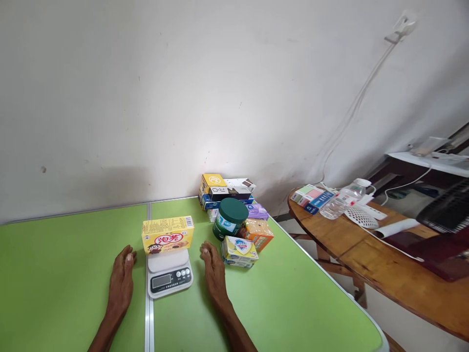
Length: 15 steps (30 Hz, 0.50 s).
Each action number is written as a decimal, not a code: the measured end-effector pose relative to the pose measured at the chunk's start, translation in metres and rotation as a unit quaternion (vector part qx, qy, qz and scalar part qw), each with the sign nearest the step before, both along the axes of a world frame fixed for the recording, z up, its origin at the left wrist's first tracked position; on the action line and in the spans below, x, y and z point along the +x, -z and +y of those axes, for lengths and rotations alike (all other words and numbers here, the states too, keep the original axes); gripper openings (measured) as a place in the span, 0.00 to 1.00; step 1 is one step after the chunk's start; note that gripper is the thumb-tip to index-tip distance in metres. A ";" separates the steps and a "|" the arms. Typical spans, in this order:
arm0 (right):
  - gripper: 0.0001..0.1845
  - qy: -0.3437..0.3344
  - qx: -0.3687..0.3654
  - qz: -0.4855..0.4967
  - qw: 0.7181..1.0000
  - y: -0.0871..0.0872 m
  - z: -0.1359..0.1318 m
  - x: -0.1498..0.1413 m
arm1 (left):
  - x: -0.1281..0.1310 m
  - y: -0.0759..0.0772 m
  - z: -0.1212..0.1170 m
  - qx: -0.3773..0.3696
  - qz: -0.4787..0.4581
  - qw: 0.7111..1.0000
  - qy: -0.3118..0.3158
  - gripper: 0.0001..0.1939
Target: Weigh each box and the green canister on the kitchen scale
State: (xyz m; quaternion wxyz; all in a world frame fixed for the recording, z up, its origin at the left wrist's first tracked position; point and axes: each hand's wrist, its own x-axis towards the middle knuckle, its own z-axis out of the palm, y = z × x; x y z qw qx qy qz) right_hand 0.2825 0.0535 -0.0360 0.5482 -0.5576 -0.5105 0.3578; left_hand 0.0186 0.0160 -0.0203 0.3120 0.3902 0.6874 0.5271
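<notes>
A yellow snack box (167, 235) with red lettering rests on the platform of a white kitchen scale (170, 276). The scale's display and buttons face me; I cannot read any figure on it. My left hand (122, 274) is on the left of the scale, on edge, fingers extended, touching neither scale nor box. On the other side, my right hand (214, 269) is held in the same way, fingers stretched out and holding nothing. Just beyond its fingertips lies a yellow-and-white soap box (239, 252).
Behind the soap stand a dark green jar (230, 218), an orange packet (259, 233), a purple packet (258, 211) and stacked boxes (227, 188) by the wall. A seam crosses the green table (73, 274). At right, a wooden table (381, 254) bears a water bottle (344, 199).
</notes>
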 end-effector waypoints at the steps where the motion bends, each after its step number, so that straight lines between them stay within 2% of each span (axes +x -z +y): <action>1: 0.30 0.001 -0.001 0.000 1.000 0.000 0.000 0.000 | 0.000 0.000 0.000 -0.002 0.003 1.000 0.002 0.42; 7: 0.32 -0.004 -0.001 0.008 1.000 -0.002 -0.002 0.000 | 0.002 -0.005 -0.001 -0.003 0.013 1.000 0.003 0.42; 11: 0.34 -0.001 0.024 -0.001 1.000 -0.019 -0.005 -0.006 | 0.017 -0.026 -0.007 0.022 0.049 0.998 0.013 0.43; 15: 0.36 -0.041 0.023 0.004 0.999 -0.043 -0.002 -0.026 | 0.042 -0.052 -0.006 0.044 0.063 0.996 0.050 0.44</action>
